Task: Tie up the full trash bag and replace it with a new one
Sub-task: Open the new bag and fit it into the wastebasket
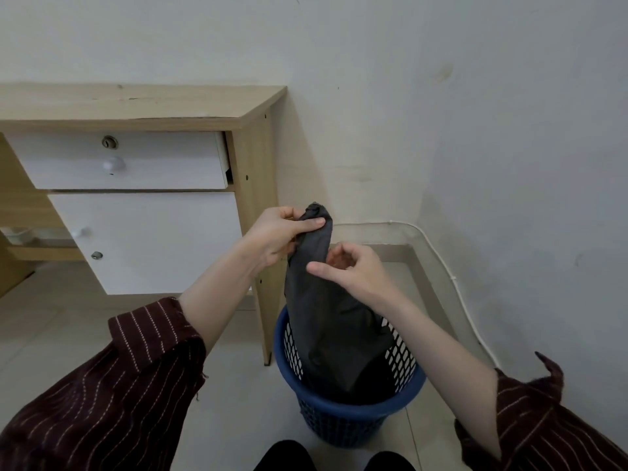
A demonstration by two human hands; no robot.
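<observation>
A dark grey trash bag (326, 321) stands in a blue perforated bin (339, 416) on the floor, its top gathered into a narrow neck that rises above the rim. My left hand (278, 236) pinches the neck near its top between thumb and fingers. Just below and to the right, my right hand (350, 270) curls around the neck, thumb stretched across the front of the plastic. The bag's lower part is hidden inside the bin. No second bag is in view.
A wooden desk (142, 107) with a white drawer (119, 161) and white cabinet door (153, 243) stands left of the bin, one leg close to its rim. The white wall (475, 130) is behind and to the right, with a white cable (452, 277) along it. Pale tiled floor (68, 334) lies all around.
</observation>
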